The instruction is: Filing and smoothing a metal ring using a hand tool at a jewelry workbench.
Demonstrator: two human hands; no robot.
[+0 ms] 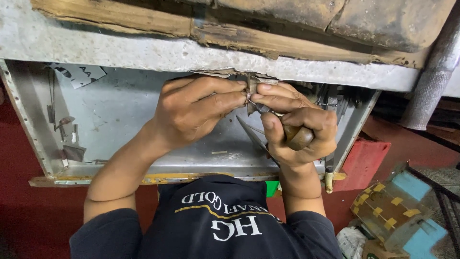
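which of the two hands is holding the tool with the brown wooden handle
The right hand: its fingers wrap the rounded brown wooden handle, with the thin metal tip pointing toward the fingertips. The left hand holds no handle; it only pinches at the small workpiece.

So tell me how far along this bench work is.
Done: cannot tell; no finished piece shows. In hand: the left hand pinches a small piece against the worn bench edge, while the right hand grips a wooden-handled tool with its thin tip at that piece. Left: unclear; a few small tools and scraps lie in the metal tray below.
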